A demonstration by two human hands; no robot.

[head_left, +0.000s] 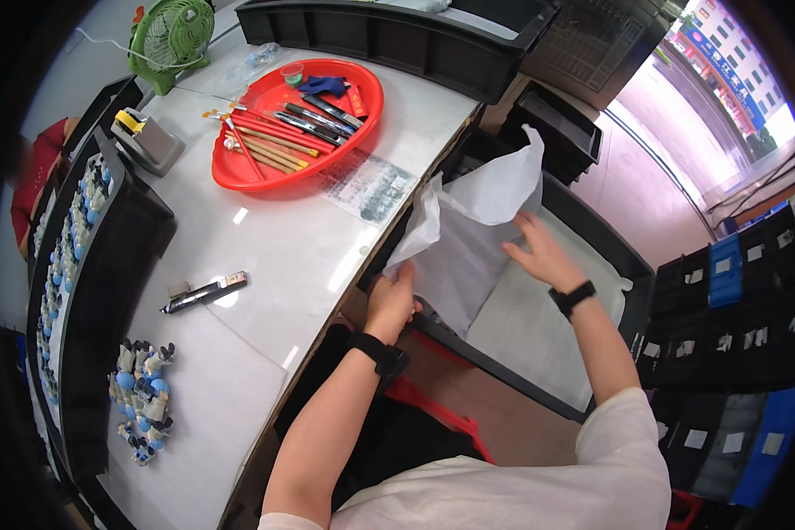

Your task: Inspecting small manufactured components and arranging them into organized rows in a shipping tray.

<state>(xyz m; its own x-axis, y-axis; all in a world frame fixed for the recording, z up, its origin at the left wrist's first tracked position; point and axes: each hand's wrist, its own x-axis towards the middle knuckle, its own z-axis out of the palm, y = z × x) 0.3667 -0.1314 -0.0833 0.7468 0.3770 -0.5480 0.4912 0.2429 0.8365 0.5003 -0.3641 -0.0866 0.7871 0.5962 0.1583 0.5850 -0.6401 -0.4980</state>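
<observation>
A thin white sheet (468, 238) of foam or cloth stands creased and partly lifted over a black crate (640, 291) beside the table. My left hand (391, 303) is closed on the sheet's near left edge, close to the table's side. My right hand (546, 256) is at the sheet's right side, its thumb and fingers apart and the fingertips against the sheet. Another pale sheet (548, 327) lies flat in the crate. The lifted sheet hides the crate's far left part.
On the white table lie a red tray (375, 106) of brushes and pens, a black pen (205, 293) and several small figurines (141, 397). A black crate (132, 238) of figurines stands at left, near a tape dispenser (150, 146) and green fan (172, 44). Bins (724, 353) stand at right.
</observation>
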